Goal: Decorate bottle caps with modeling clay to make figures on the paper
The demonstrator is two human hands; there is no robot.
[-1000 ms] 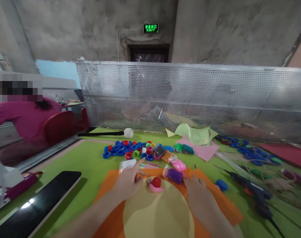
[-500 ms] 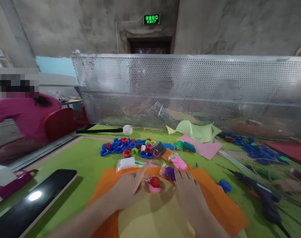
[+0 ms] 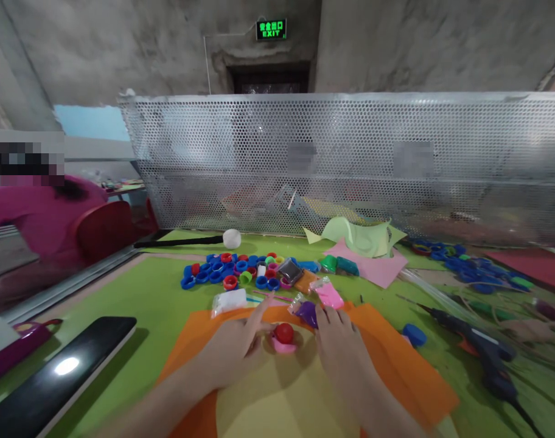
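Observation:
A red ball on a pink clay base [image 3: 283,338] sits at the far edge of a yellow paper disc [image 3: 277,401] lying on an orange sheet [image 3: 396,371]. My left hand [image 3: 234,350] rests just left of it, fingers curled, with the fingertips touching the pink base. My right hand [image 3: 339,347] lies to its right, fingers stretched forward, the tips on a purple clay bag [image 3: 307,312]. A pink clay bag [image 3: 328,295] lies just beyond.
Blue, red and green bottle caps [image 3: 232,274] lie ahead, with a white clay bag [image 3: 229,300]. A black glue gun [image 3: 481,353] and blue cap [image 3: 413,334] lie right. A black tablet [image 3: 62,374] lies left. A perforated metal screen [image 3: 350,164] stands behind; a person in magenta [image 3: 40,219] sits far left.
My right hand has moved left and forward onto the purple bag. My left hand has closed in on the pink base. The view has tilted slightly.

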